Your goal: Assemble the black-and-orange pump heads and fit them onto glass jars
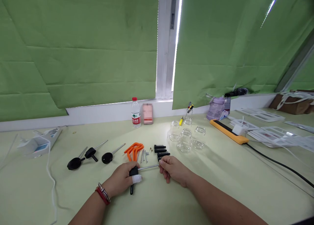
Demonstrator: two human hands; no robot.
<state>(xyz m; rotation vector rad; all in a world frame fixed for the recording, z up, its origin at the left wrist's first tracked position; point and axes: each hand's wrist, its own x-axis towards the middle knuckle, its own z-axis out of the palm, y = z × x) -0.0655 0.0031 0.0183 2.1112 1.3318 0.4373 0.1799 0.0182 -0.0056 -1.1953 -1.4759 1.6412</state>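
Note:
My left hand [124, 177], with white tape on the thumb, is closed around a black knob-like piece [133, 171] with a handle pointing down towards me. A thin metal rod [149, 167] runs from that piece to the right. At the rod's far end my right hand [175, 169] is pinched shut; whether a small part is also between the fingertips is hidden. Just beyond my hands lie orange angular frames [134, 149], several metal pins [144, 157] and ribbed black pieces [160, 148]. Tiny brass-coloured bits [151, 149] lie beside them.
On the left rest similar black pieces with rods [107, 158]. Glass jars [183, 141] stand right of centre. Behind are a water bottle [135, 113], a pink pixelated item [148, 113] and a purple jug [216, 108]. An orange power strip [228, 132] trails a black cable on the right.

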